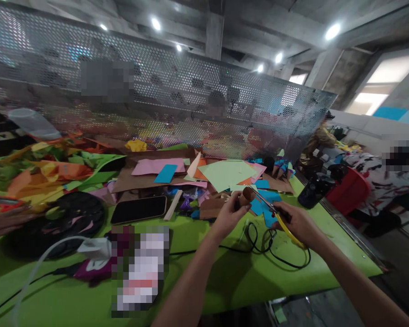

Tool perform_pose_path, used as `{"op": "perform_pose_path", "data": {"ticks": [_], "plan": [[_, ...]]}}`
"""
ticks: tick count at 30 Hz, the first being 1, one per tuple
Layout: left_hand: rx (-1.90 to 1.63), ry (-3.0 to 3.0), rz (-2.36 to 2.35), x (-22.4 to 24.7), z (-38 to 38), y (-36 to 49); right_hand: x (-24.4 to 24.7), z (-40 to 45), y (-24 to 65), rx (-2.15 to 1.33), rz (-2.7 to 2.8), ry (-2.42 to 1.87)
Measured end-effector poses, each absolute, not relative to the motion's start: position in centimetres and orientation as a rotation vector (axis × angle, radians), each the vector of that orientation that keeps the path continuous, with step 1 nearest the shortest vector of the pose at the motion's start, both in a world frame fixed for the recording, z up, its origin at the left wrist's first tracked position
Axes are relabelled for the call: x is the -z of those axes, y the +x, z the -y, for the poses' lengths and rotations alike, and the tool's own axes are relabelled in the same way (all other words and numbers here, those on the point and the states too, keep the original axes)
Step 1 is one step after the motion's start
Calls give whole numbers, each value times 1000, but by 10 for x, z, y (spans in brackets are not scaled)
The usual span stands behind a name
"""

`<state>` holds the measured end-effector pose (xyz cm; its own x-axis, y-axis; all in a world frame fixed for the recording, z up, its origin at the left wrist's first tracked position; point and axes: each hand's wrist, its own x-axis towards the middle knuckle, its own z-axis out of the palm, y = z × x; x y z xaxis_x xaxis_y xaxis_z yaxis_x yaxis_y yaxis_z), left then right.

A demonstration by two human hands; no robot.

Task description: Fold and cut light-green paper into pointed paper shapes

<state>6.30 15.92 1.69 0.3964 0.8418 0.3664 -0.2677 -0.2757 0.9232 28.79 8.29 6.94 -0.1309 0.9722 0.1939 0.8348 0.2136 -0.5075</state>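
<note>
My left hand (229, 216) is closed around a short brown paper roll (247, 195), its round open end facing up. My right hand (294, 221) grips a pair of yellow-handled scissors (282, 223). Their metal blades point up and left and reach the roll's right edge; whether they touch it I cannot tell. Blue paper pieces (266, 196) lie behind the blades. A folded brown piece (209, 210) rests just left of my left hand. Beneath both hands a thin black cable (286, 265) loops over the green table (245, 284).
Coloured paper sheets (226, 173) and scraps (85, 165) cover the back. A phone (139, 210), a black round tray (82, 218) and a purple power strip (93, 269) lie left. Another person's hand (7, 225) is at far left. A perforated metal screen (177, 91) stands behind.
</note>
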Motion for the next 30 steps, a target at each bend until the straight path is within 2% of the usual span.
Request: {"op": "perform_pose_path", "data": {"ticks": [21, 30], "plan": [[-1047, 1335, -408, -19, -162, 54, -83, -72, 291, -365, 2070, -1581], [-1016, 1397, -438, -21, -164, 49, -101, -64, 293, -165, 2146, -1637]]}}
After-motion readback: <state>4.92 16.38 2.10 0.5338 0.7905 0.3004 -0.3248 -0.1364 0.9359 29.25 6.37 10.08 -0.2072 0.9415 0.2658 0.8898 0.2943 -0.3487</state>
